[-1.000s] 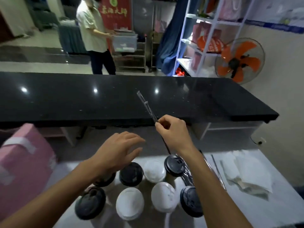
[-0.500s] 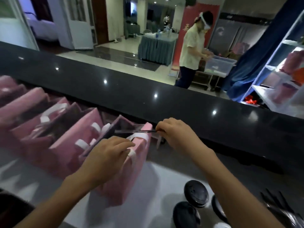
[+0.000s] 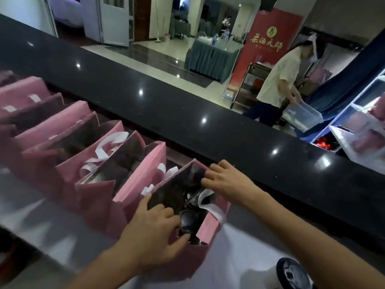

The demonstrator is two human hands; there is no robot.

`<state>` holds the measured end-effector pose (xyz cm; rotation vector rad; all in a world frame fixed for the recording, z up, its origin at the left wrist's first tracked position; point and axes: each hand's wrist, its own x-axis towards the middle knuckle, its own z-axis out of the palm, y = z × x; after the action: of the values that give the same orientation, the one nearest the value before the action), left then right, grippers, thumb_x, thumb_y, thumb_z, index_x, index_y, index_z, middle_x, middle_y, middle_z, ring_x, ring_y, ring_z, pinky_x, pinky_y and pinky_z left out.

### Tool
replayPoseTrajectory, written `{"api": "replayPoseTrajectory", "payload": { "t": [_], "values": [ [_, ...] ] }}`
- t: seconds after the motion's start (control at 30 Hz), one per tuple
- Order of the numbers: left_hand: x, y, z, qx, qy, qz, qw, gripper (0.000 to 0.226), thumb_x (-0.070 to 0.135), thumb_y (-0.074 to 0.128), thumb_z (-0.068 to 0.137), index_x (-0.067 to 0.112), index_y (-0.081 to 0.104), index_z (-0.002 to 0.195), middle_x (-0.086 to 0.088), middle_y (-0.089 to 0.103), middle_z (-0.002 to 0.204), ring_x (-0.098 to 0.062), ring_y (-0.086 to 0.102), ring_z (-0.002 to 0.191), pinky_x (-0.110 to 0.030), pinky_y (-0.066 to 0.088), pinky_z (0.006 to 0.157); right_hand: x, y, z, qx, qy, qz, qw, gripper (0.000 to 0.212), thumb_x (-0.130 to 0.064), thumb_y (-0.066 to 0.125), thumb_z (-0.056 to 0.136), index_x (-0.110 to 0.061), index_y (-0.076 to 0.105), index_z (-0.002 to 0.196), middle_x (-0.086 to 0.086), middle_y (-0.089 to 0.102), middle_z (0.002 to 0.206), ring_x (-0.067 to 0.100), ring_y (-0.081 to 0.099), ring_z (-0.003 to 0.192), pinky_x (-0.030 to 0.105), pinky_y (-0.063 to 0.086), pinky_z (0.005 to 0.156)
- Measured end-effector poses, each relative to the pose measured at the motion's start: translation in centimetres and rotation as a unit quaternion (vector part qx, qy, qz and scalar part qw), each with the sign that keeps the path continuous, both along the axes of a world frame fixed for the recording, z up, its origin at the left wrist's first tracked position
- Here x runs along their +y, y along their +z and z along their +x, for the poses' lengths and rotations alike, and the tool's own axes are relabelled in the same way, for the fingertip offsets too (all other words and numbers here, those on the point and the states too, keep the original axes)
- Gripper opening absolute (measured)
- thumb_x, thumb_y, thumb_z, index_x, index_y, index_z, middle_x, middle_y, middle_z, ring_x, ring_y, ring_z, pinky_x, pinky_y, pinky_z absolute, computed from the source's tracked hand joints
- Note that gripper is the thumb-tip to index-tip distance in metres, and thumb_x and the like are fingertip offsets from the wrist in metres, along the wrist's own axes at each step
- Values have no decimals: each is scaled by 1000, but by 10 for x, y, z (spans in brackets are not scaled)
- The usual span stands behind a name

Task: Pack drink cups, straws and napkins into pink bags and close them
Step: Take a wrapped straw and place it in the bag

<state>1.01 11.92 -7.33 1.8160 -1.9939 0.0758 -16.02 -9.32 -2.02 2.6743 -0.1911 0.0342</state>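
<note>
Gripping pink bag (image 3: 208, 232) rim – both hands – white table (image 3: 239, 253), black counter (image 3: 187, 105) behind

Inside the nearest pink bag (image 3: 208, 228), only the dark lid of 1 cup (image 3: 188, 221) shows; its body is hidden by the bag's wall. The left hand (image 3: 154, 234) covers the bag's near rim, its fingertips dipping out of sight. Right of the bag, another lidded cup (image 3: 291, 273) is cut off by the bottom edge. Left of it, the farther bags (image 3: 31, 113) are blurred, their contents unreadable.
</note>
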Motion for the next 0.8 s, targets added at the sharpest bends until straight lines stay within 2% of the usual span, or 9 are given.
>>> {"api": "replayPoseTrajectory", "payload": {
  "t": [0.07, 0.17, 0.23, 0.33, 0.5, 0.6, 0.7, 0.8],
  "values": [
    [0, 0, -1, -3, -8, 7, 1000, 34, 60, 63, 80, 30, 63, 66, 14, 51, 62, -9, 55, 66, -59, 40, 107, 10, -9, 12, 19, 29, 15, 999, 21, -14, 73, 76, -22, 61, 91, -3, 59, 83, 22, 54, 82, 35, 39, 74],
    [1, -1, -7, 0, -26, -2, 1000, 34, 59, 65, 79, 27, 66, 66, 12, 53, 61, -11, 55, 65, -60, 39, 108, 27, -20, 31, 50, 74, 44, 995, 23, -17, 74, 80, -19, 64, 100, 0, 62, 90, 22, 54, 86, 36, 42, 77],
    [0, -1, -10, -2, -34, -6, 999, 33, 58, 65, 77, 27, 67, 66, 12, 54, 61, -11, 55, 66, -60, 41, 106, 36, -24, 43, 78, 87, 59, 991, 23, -18, 71, 85, -19, 64, 107, 1, 64, 98, 23, 55, 92, 37, 43, 81],
    [0, -3, -10, 1, -37, 5, 999, 34, 58, 64, 78, 27, 66, 65, 12, 54, 61, -11, 56, 68, -60, 39, 108, 39, -36, 54, 111, 86, 71, 988, 28, -17, 75, 84, -17, 65, 110, 2, 67, 102, 23, 59, 95, 37, 47, 84],
    [5, -8, -8, 16, -34, -12, 999, 32, 56, 64, 78, 26, 65, 66, 11, 52, 61, -10, 56, 70, -60, 37, 110, 27, -65, 71, 137, 93, 74, 983, 27, -19, 84, 73, -20, 71, 96, -1, 71, 90, 22, 67, 86, 35, 50, 80],
    [7, -11, -5, 25, -29, -15, 999, 32, 56, 64, 80, 26, 67, 68, 11, 54, 61, -10, 55, 69, -60, 34, 113, 18, -81, 85, 172, 85, 70, 979, 31, -19, 84, 72, -20, 74, 102, 1, 74, 102, 25, 69, 100, 39, 51, 94],
    [7, -14, -2, 24, -24, -16, 999, 31, 55, 60, 84, 26, 69, 73, 10, 55, 63, -12, 55, 71, -59, 27, 117, 13, -94, 96, 192, 73, 61, 977, 31, -20, 84, 70, -20, 76, 100, 1, 75, 100, 24, 70, 99, 40, 51, 96],
    [7, -17, 1, 22, -21, -14, 999, 30, 52, 59, 85, 26, 68, 74, 9, 55, 66, -13, 55, 73, -59, 28, 116, 10, -104, 98, 200, 31, 97, 974, 30, -19, 72, 85, -18, 73, 114, 3, 72, 115, 28, 65, 114, 46, 45, 106]
  ]
}}
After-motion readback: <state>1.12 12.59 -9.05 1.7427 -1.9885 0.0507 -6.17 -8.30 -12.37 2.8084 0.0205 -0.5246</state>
